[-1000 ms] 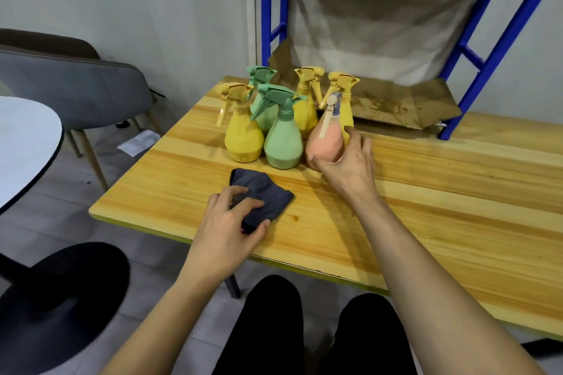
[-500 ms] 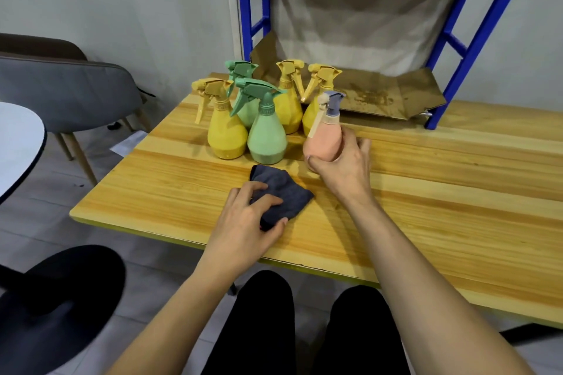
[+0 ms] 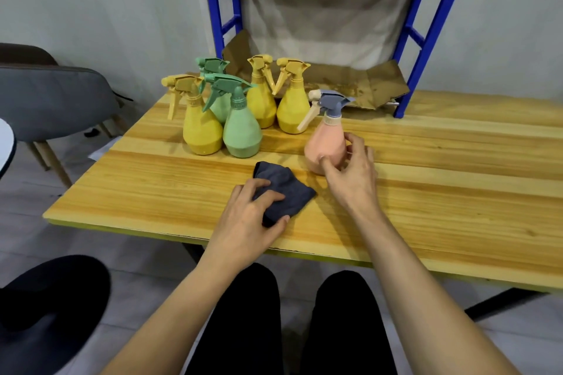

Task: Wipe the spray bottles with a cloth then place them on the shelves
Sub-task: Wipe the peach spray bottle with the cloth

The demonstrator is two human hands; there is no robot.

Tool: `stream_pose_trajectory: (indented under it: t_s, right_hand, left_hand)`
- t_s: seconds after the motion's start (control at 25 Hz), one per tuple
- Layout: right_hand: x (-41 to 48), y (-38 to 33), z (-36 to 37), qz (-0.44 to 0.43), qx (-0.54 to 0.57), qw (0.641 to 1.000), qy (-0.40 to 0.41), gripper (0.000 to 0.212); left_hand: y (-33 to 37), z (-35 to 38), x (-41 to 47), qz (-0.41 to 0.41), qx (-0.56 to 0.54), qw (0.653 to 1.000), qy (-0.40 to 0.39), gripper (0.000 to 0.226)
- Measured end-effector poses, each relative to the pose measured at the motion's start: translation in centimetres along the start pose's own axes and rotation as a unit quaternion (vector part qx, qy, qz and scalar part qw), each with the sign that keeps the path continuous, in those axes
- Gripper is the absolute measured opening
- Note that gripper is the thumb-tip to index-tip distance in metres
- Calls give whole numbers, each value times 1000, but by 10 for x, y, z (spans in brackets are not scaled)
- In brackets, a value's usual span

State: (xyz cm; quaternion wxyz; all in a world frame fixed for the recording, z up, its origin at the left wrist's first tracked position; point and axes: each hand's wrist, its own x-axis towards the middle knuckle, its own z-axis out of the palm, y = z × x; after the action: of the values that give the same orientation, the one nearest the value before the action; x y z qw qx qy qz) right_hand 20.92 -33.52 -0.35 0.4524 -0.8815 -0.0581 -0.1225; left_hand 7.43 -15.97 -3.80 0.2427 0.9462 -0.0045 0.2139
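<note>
On the table [image 3: 441, 192], cloth [image 3: 285, 189] near the front edge, left hand [image 3: 243, 222] gripping it, lone spray bottle [image 3: 324, 146] at its 1 o'clock in right hand [image 3: 350, 175], five-bottle cluster [image 3: 242, 131] at 11 o'clock, shelf rack [image 3: 432, 27] behind at 12 o'clock, chair [image 3: 54, 100] off-table at 9 o'clock.

Nothing legible showed anywhere. The yellow and green spray bottles [image 3: 242, 134] at the far left of the table [image 3: 457, 192] and the pink spray bottle [image 3: 324, 146] nearer the middle were plain plastic. The cloth [image 3: 286, 192], the cardboard [image 3: 350, 82] and the blue shelf frame [image 3: 432, 24] at the far side bore no readable print.
</note>
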Motion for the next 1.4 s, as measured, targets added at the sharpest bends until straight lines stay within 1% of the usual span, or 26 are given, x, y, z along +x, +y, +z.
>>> stream_pose_trajectory:
  t_s: [0.08, 0.2, 0.28, 0.36, 0.52, 0.56, 0.64, 0.72, 0.76, 0.88, 0.96, 1.0, 1.08, 1.16, 1.28, 1.32, 1.4]
  right_hand:
    - [-3, -2, -4, -5, 2, 1000, 4, 62]
    - [-9, -5, -8, -13, -10, 1000, 10, 62]
    - [-16, -3, -9, -11, -5, 1000, 3, 62]
    - [-26, 3, -11, -5, 0, 1000, 3, 51]
    - [-47, 13, -12, -4, -35, 999, -2, 15]
    - [-51, 14, -11, -3, -47, 999, -6, 11]
    - [-58, 15, -9, -8, -75, 997, -17, 16]
    - [-60, 14, -8, -23, -68, 997, -32, 22]
    - [-61, 13, -8, -22, -37, 999, -32, 22]
    - [-60, 5, -10, 31, 93, 994, -50, 24]
    - [-60, -2, -12, 49, 178, 980, -80, 30]
    - [-60, -7, -13, 61, 222, 968, -95, 34]
    - [-58, -15, -17, 93, 293, 943, -126, 41]
    - [-59, -18, -19, 105, 347, 919, -154, 38]
    - [-57, -16, -21, 126, 423, 880, -175, 37]
    - [-56, -16, -22, 123, 431, 877, -177, 36]
    - [-53, -16, -24, 118, 416, 889, -150, 26]
  left_hand:
    - [8, 1, -1, 9, -2, 1000, -16, 40]
    - [14, 0, -2, 17, 3, 999, -35, 48]
    - [17, -2, -2, 2, 12, 999, -50, 58]
    - [20, -2, 1, -19, 18, 998, -56, 59]
    - [28, -3, 7, -20, 39, 999, -25, 33]
    - [29, -4, 8, -19, 45, 999, -19, 28]
    - [31, -6, 10, -19, 40, 999, -4, 21]
    - [35, -6, 8, -27, -8, 999, 31, 16]
    - [39, -6, 6, -40, -46, 997, 56, 14]
    - [54, -6, 2, -107, -156, 974, 127, 13]
    - [60, -8, 3, -105, -183, 966, 151, 13]
    - [65, -8, 5, -89, -202, 964, 146, 13]
    - [75, -9, 7, -44, -232, 966, 106, 15]
    - [86, -7, 7, -12, -230, 971, 71, 15]
    - [90, -5, 13, -8, -229, 972, 51, 13]
    - [89, -5, 16, -13, -229, 972, 39, 12]
    - [89, -6, 20, -14, -228, 974, 0, 13]
